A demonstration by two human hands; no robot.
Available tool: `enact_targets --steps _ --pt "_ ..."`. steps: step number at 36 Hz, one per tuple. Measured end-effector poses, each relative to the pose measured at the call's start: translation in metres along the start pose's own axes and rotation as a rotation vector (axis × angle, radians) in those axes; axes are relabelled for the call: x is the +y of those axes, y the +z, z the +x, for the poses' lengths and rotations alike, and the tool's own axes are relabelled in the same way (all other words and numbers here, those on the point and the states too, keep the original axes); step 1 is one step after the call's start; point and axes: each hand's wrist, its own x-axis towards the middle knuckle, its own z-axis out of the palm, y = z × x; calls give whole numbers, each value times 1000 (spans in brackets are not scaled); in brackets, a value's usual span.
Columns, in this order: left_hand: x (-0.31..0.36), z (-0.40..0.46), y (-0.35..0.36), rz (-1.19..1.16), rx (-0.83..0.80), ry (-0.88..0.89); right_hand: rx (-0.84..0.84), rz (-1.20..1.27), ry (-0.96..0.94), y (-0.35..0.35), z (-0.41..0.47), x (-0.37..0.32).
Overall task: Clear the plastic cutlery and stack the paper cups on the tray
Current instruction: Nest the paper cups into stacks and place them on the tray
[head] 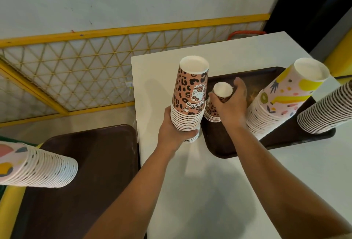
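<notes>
- tray (274,139) on table (219,181), we note.
- left hand (172,132) grips leopard stack (188,103).
- right hand (231,103) clasps short stack (222,94) on tray.

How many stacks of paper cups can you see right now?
5: one in the left hand, one under the right hand, two at the tray's right side, one lower left.

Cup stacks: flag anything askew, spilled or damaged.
Nothing spilled or damaged. The fruit-print stack on the brown tray seems to lean, possibly lens distortion. The left hand holds the leopard-print stack.
</notes>
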Motion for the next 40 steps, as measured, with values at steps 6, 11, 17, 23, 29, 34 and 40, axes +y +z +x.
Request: enact_targets --steps 6,11,17,23,29,34,40 --pt "4 -4 2 30 11 4 -4 274 -418 -31 -22 -52" --pt "8 -8 6 30 15 2 -348 118 -463 -45 -31 -75" --pt "11 -14 9 44 11 29 -356 59 -456 -46 -34 -76" --pt "9 -18 9 51 8 11 -252 99 -448 -52 -36 -82" --pt "9 -19 9 65 14 -5 -185 133 -418 -56 -33 -88" --pt "5 -17 6 58 27 -20 -17 256 -405 -62 -27 -96" --pt "1 -16 1 52 51 -32 277 310 -465 -63 -14 -93"
